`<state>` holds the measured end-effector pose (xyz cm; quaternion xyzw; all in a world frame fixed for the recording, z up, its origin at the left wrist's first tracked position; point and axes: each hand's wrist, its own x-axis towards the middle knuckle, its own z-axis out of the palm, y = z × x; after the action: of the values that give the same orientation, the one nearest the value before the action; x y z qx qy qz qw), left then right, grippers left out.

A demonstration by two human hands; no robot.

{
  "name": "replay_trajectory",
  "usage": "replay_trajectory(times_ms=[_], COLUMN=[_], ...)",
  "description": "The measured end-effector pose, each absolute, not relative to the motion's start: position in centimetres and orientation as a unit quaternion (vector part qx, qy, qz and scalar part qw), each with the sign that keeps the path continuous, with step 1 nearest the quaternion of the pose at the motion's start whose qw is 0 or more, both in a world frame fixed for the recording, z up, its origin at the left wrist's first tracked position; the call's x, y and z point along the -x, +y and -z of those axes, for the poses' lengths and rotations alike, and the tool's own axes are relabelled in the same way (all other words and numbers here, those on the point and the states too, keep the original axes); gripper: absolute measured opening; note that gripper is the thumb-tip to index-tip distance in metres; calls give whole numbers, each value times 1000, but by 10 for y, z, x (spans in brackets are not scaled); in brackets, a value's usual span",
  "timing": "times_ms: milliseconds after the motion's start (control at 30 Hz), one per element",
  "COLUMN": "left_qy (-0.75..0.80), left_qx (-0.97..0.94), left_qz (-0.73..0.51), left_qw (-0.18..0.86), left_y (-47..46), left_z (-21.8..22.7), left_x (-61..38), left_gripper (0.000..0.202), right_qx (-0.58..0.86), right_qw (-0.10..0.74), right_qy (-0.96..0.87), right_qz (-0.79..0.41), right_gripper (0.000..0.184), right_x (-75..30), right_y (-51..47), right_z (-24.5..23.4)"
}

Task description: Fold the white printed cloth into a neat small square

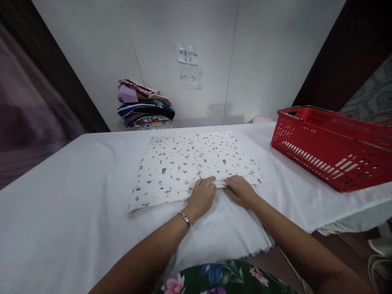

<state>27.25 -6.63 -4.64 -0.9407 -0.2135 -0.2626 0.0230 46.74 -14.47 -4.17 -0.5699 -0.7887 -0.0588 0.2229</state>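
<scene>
A white cloth with small printed figures [186, 163] lies folded flat on the white-covered table [61, 196]. My left hand [202, 196], with a bracelet at the wrist, rests at the cloth's near edge, fingers curled over the hem. My right hand [241, 190] is just beside it, fingers pinching the same near edge at the middle fold. Both hands nearly touch each other.
A red plastic basket [330, 143] stands at the table's right side. A stack of folded coloured clothes [143, 104] sits at the back against the white wall, under two paper notes [188, 65]. Something pink [261, 119] lies at the table's far edge.
</scene>
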Motion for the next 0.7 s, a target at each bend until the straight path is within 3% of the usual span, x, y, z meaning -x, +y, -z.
replay_trajectory(times_ms=[200, 700], left_qy=[-216, -157], left_qx=[938, 955], left_qz=[268, 243], left_qw=[29, 59], left_y=[-66, -70], left_z=[47, 50], left_x=[-271, -270], left_gripper=[16, 19], right_qx=[586, 555], right_qw=[216, 223], right_qy=[-777, -795], right_qz=[73, 98], right_gripper=[17, 24], right_x=[-468, -456], right_y=[-139, -141], right_z=[47, 42])
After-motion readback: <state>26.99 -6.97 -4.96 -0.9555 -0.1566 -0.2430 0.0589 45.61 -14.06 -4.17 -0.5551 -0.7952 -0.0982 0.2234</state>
